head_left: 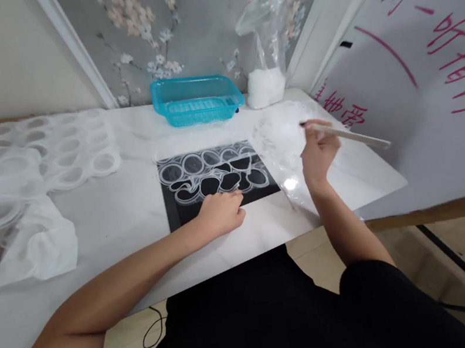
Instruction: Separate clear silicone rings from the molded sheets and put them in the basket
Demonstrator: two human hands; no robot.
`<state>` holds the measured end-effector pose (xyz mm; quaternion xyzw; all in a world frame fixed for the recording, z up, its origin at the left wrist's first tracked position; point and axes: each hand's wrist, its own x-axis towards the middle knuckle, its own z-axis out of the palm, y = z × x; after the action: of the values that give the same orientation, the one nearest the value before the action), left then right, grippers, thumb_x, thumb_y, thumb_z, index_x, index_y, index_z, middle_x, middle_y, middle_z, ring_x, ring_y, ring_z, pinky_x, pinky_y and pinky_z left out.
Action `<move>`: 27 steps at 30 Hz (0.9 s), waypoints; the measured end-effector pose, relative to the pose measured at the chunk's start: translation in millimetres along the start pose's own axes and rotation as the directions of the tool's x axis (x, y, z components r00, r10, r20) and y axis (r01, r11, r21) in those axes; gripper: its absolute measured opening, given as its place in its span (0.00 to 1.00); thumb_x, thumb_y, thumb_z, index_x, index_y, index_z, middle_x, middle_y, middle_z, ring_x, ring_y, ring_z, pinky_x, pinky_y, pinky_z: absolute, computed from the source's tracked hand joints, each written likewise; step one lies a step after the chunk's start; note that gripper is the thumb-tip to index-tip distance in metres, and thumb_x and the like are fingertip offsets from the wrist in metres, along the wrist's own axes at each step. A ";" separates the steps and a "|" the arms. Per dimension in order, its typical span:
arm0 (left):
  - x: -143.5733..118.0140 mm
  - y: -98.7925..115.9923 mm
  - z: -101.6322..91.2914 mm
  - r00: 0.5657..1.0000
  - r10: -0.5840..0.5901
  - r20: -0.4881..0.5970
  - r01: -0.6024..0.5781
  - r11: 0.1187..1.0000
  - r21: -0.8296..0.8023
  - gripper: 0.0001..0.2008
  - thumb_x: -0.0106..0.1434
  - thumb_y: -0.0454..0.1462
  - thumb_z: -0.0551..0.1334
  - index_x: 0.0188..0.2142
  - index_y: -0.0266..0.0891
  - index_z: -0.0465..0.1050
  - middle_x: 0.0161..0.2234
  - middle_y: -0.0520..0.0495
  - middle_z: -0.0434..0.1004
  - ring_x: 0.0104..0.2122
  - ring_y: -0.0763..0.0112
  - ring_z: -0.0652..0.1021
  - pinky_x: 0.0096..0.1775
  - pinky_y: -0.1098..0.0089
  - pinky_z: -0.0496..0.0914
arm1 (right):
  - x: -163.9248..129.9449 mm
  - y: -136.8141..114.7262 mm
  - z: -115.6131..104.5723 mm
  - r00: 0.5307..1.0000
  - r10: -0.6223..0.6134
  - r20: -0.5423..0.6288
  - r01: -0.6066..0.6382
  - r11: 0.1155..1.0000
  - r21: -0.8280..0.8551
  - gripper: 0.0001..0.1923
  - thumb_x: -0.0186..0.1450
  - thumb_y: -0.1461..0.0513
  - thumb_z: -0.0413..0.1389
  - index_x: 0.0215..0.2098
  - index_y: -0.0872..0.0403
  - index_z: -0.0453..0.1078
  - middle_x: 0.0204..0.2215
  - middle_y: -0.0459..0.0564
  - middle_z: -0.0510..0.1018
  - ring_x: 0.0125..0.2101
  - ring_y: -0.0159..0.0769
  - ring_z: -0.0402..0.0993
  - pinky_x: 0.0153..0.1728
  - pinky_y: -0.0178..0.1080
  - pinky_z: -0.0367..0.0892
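A black mat (185, 212) lies on the white table (122, 210), with a strip of white lace rings (209, 172) spread over it. My left hand (221, 211) rests fingers-down on the mat's front edge, pressing the lace. My right hand (318, 151) is raised to the right of the mat and grips a thin pale stick tool (353, 135), whose dark tip points left over a clear plastic sheet (281, 142).
A turquoise plastic basket (196, 100) stands at the back of the table. Beside it is a clear bag of white material (264, 85). More white ring lace (26, 164) and crumpled cloth (41, 244) cover the left. A white board with red writing (425, 46) leans at the right.
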<state>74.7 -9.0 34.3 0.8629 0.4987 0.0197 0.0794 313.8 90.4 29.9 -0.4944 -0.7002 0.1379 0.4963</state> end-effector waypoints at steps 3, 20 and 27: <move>-0.9 6.0 -2.9 0.999 0.035 -0.013 -0.034 0.999 0.031 0.12 0.62 0.37 0.53 0.40 0.39 0.73 0.51 0.46 0.76 0.32 0.61 0.80 0.29 0.66 0.69 | -19.6 -3.3 -3.1 0.997 0.044 0.065 -0.039 0.997 -0.071 0.16 0.66 0.53 0.52 0.36 0.56 0.76 0.34 0.50 0.79 0.29 0.34 0.73 0.29 0.34 0.65; 20.8 43.3 16.1 0.978 0.199 -0.066 -0.190 0.974 0.125 0.17 0.63 0.35 0.52 0.48 0.32 0.72 0.58 0.39 0.68 0.30 0.56 0.80 0.24 0.61 0.66 | -52.0 3.7 3.1 0.964 0.216 -0.154 -0.192 0.969 0.155 0.15 0.64 0.56 0.55 0.27 0.57 0.75 0.35 0.50 0.80 0.37 0.36 0.74 0.36 0.34 0.66; 24.1 42.9 14.4 0.981 0.177 -0.075 -0.167 0.979 0.118 0.16 0.63 0.35 0.52 0.47 0.30 0.71 0.55 0.37 0.70 0.34 0.55 0.80 0.27 0.62 0.68 | -57.9 -1.1 8.7 0.933 0.134 0.334 -0.187 0.973 0.132 0.15 0.62 0.54 0.57 0.26 0.57 0.75 0.33 0.49 0.80 0.32 0.35 0.74 0.30 0.33 0.65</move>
<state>125.2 -11.0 25.7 0.9043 0.4253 0.0355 0.0078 307.0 44.4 -5.8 -0.4789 -0.7157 0.3133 0.4004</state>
